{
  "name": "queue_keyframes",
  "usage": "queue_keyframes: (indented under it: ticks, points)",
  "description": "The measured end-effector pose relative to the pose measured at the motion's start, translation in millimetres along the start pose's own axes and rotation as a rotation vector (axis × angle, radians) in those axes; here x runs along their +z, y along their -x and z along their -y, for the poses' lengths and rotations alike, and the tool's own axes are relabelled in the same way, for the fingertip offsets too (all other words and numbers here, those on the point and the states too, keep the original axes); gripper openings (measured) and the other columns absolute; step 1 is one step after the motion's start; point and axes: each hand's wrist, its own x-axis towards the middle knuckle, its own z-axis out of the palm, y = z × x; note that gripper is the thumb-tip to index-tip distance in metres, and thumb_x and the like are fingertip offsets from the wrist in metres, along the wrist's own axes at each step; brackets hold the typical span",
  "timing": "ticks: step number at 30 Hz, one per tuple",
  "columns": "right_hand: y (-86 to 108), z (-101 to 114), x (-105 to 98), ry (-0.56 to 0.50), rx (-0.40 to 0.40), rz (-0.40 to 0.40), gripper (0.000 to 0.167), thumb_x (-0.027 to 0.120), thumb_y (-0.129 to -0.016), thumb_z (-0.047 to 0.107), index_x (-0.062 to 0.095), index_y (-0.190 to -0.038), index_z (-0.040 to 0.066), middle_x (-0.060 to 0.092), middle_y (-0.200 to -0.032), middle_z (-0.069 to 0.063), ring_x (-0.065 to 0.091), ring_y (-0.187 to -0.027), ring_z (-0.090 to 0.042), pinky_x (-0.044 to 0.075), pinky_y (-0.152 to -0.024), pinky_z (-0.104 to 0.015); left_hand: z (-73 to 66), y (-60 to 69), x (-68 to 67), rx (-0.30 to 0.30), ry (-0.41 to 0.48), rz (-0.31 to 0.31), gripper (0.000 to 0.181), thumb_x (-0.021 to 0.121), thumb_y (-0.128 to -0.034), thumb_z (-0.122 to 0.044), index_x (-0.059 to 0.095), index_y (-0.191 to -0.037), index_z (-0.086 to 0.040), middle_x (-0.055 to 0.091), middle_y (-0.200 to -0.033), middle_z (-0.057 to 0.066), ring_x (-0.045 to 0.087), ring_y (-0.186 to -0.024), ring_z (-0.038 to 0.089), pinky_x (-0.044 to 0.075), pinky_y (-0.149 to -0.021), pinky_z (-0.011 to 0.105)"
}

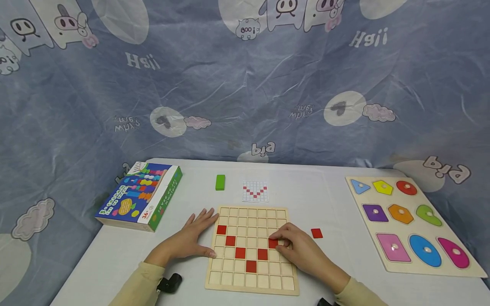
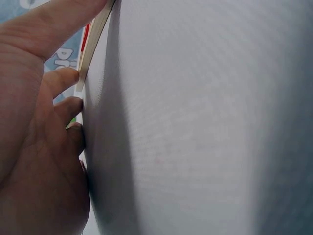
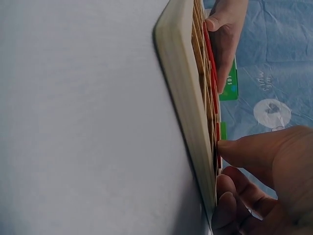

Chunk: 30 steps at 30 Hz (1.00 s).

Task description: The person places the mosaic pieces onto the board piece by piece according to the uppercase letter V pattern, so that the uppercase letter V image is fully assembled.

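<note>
A wooden grid board point(image 1: 252, 281) lies on the white table, with several red square tiles point(image 1: 251, 266) in its cells forming most of a V. My left hand point(image 1: 190, 240) has its fingers spread, and its thumb and index finger touch the board's left edge. On the right side of the grid, my right hand point(image 1: 302, 250) pinches a red tile point(image 1: 273, 243) at a cell between thumb and fingers. In the right wrist view, the right hand point(image 3: 264, 181) is low over the board's edge. Another red tile point(image 1: 317, 233) lies loose on the table to the right.
Behind the board lies a pattern card point(image 1: 255, 191) with a red V, beside a green block point(image 1: 220, 182). A colourful box point(image 1: 139, 195) stands at the left. At the right is a knobbed shape puzzle point(image 1: 398, 229). A printed blue cloth point(image 1: 237, 85) hangs behind the table.
</note>
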Motion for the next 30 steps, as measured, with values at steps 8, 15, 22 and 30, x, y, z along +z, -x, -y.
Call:
queue_keyframes:
  ticks: [8,15,22,30]
  points:
    - [4.5,-1,-4,-0.004,-0.006,-0.034,0.029,0.077,-0.088,0.004,0.075,-0.108,0.025,0.061,-0.099,0.012,0.052,-0.077,-0.001,0.048,-0.065,-0.019,-0.1,0.1,-0.7,-0.008,-0.001,0.003,0.114,0.086,-0.0712,-0.058,0.032,-0.161,-0.013,0.018,-0.169,0.013,0.006,-0.156,0.038,-0.001,-0.124,0.06]
    - [11.3,-7,-11,0.001,0.013,-0.053,0.029,0.076,-0.088,0.005,0.075,-0.108,0.025,0.059,-0.096,0.01,0.051,-0.076,-0.002,0.046,-0.063,-0.019,-0.3,0.5,-1.5,-0.003,-0.002,0.001,0.114,0.086,-0.0713,-0.058,0.032,-0.161,-0.013,0.018,-0.169,0.013,0.006,-0.156,0.038,-0.001,-0.124,0.06]
    - [18.7,-21,-21,0.018,0.017,-0.089,0.031,0.078,-0.087,0.003,0.075,-0.108,0.025,0.06,-0.095,0.012,0.052,-0.076,-0.001,0.047,-0.064,-0.021,-0.1,0.7,-1.1,-0.004,0.006,-0.002,0.114,0.086,-0.0712,-0.057,0.032,-0.161,-0.013,0.018,-0.169,0.013,0.006,-0.156,0.038,-0.001,-0.124,0.06]
    - [26.9,-42,-35,0.053,0.003,-0.165,0.031,0.08,-0.084,0.001,0.076,-0.109,0.019,0.062,-0.094,0.01,0.051,-0.074,0.001,0.047,-0.061,-0.02,0.3,0.1,0.1,-0.003,0.013,0.001,0.114,0.086,-0.0713,-0.057,0.032,-0.161,-0.013,0.017,-0.169,0.012,0.006,-0.156,0.037,-0.002,-0.124,0.06]
